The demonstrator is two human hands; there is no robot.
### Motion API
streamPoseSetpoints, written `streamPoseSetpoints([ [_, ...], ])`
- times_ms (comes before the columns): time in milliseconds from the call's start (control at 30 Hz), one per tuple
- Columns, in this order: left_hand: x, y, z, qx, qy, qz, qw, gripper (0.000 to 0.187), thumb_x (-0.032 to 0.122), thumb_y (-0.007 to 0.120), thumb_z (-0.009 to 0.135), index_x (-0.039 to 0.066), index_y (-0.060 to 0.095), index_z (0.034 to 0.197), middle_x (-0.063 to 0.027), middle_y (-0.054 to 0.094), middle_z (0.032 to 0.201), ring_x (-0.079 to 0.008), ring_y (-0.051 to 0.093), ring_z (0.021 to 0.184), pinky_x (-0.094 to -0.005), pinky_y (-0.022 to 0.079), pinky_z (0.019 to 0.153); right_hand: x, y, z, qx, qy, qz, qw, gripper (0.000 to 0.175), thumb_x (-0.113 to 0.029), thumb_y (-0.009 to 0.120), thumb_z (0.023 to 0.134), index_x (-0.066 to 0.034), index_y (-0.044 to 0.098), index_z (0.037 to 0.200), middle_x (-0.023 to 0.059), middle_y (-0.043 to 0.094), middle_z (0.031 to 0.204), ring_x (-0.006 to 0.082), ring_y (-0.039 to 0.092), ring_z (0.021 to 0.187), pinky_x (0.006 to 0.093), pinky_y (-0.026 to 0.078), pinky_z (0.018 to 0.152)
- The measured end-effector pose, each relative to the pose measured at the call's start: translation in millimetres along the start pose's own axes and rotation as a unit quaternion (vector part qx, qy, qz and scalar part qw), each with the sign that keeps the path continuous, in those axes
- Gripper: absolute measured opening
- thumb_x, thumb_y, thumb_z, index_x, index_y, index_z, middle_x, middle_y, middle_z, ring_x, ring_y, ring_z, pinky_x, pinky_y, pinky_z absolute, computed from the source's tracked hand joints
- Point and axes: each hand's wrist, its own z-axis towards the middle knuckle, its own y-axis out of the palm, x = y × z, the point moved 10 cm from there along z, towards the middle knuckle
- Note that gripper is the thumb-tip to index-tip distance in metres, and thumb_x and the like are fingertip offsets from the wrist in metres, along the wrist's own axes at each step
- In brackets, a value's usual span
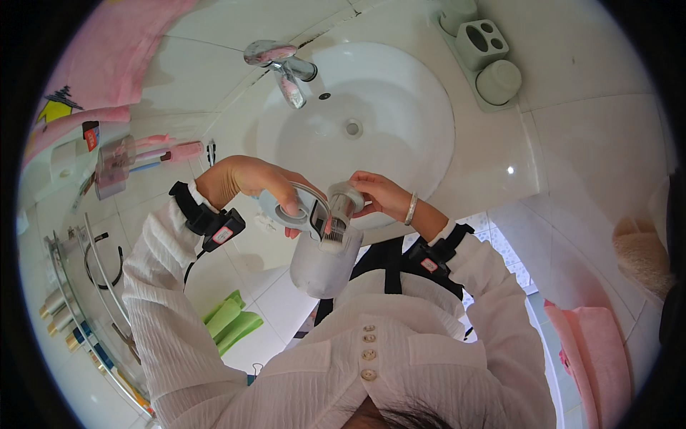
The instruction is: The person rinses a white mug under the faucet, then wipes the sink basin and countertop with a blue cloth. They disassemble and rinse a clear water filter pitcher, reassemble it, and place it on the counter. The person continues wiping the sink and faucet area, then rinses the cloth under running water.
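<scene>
My left hand [262, 182] is wrapped around a grey round-holed plastic part [300, 214] of what looks like a vacuum cleaner's dust container. Attached below it, a translucent cup [326, 273] hangs over the counter's front edge, close to my body. Between thumb and fingers, my right hand [380, 195] grips the pale end of a cylindrical filter [342, 204]. The filter's slatted lower end sits at the mouth of the cup; how deep it reaches is hidden. Both hands are at the near rim of the white washbasin [429, 134].
A chrome faucet [289, 69] stands at the basin's back left. A green toothbrush-holder set [482, 48] is at the right. On the left wall are a cup of brushes [115, 166] and a metal rack [86, 284]. Green cloths [233, 322] hang below.
</scene>
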Motion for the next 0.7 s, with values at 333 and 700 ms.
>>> streamPoseSetpoints([
  [333,5,12,-22,0.038,0.048,0.068,0.996,0.073,0.042,0.072,0.069,-0.001,0.053,0.125,-0.0080,0.061,0.107,-0.0166,0.057,0.089,-0.0305,0.044,0.083,-38,38,-9,-0.055,-0.091,-0.088,0.990,0.018,-0.023,0.052,0.096,-0.0056,0.055,0.094,0.0050,0.060,0.113,0.0111,0.058,0.095,0.0321,0.052,0.083],
  [700,-7,13,-46,0.096,0.073,0.068,0.990,0.071,0.046,0.069,0.071,-0.002,0.055,0.122,-0.0103,0.063,0.096,-0.0175,0.059,0.082,-0.0298,0.045,0.079,-36,89,-9,-0.118,-0.074,-0.229,0.963,0.020,-0.018,0.057,0.094,0.0001,0.064,0.101,0.0034,0.065,0.108,0.0089,0.057,0.097,0.0262,0.044,0.088],
])
